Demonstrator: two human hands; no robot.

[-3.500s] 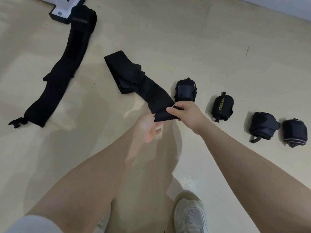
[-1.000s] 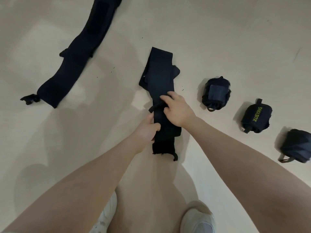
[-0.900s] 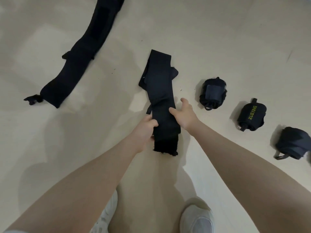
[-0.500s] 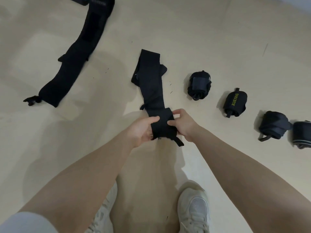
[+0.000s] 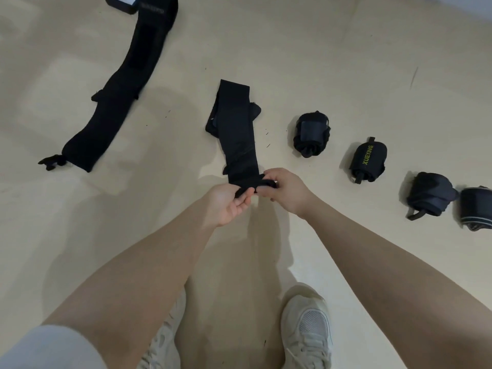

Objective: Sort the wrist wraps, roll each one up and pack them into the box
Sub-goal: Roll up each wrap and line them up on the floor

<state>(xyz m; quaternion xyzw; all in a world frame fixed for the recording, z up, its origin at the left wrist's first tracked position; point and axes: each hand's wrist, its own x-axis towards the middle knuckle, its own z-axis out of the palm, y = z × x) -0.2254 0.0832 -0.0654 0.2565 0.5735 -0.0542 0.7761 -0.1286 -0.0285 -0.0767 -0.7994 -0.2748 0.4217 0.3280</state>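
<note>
My left hand [image 5: 231, 201] and right hand [image 5: 285, 189] meet at the near end of the long flat black fabric wrist wrap [image 5: 237, 137] in the middle of the frame, each with fingers curled round the small tight coil begun there; I judge they hold it from both sides so the roll stays even and does not skew. The rest of that wrap lies stretched away from me on the pale floor [image 5: 332, 62], flat enough, I think, to feed into the roll as it is turned. To the right, a slanting line of four rolled black wraps runs toward the right edge: a plain one [image 5: 311, 134], one lettered XUEYING in yellow [image 5: 368, 159], a dark bundle [image 5: 428, 194] and a striped one [image 5: 476, 209] cut by the frame, presumably set aside as done. At upper left another long black unrolled wrap [image 5: 119, 89] waits, its far end touching the white box [image 5: 119, 2] at the top edge.
</note>
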